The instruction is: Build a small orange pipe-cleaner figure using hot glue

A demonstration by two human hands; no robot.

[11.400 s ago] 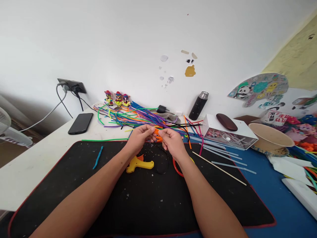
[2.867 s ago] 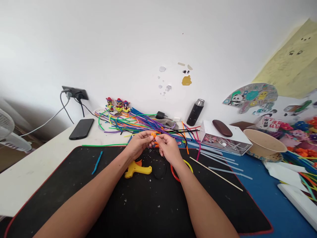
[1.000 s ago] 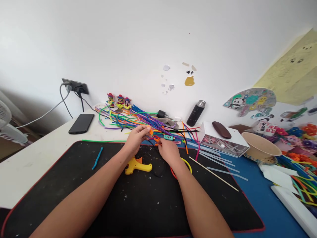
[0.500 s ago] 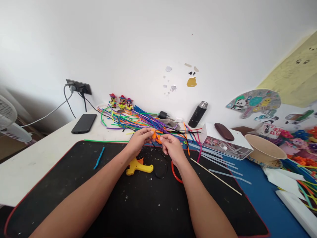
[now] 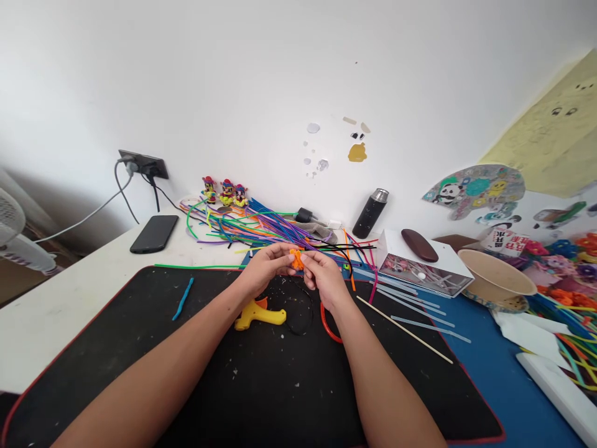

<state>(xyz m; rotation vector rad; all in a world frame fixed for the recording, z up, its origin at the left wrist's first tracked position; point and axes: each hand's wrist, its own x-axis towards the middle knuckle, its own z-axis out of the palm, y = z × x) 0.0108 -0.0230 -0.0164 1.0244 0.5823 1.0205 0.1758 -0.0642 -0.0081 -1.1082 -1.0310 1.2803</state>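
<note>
My left hand [image 5: 265, 269] and my right hand [image 5: 323, 277] meet above the far part of the black mat. Pinched between the fingertips of both is a small, bunched orange pipe cleaner piece [image 5: 296, 260]; its ends are hidden by the fingers. Below my left wrist lies a yellow glue gun [image 5: 263, 315] with an orange part, its thin black cord [image 5: 305, 323] curling beside it. A red loop-shaped handle [image 5: 328, 325] shows partly from under my right forearm. Off to the left, a short blue pipe cleaner [image 5: 183, 299] rests on the mat.
Behind my hands spreads a pile of coloured pipe cleaners [image 5: 265, 224], with three small figures [image 5: 226, 191] near it. A phone [image 5: 154, 234] lies left. Rightward are glue sticks [image 5: 415, 297], a wooden stick [image 5: 405, 330], a black flask [image 5: 370, 213], a white box [image 5: 448, 264] and a bowl [image 5: 499, 280].
My hands have come closer together, and the orange pieces seen apart between them now sit together as one bunch. The whole view has shifted slightly.
</note>
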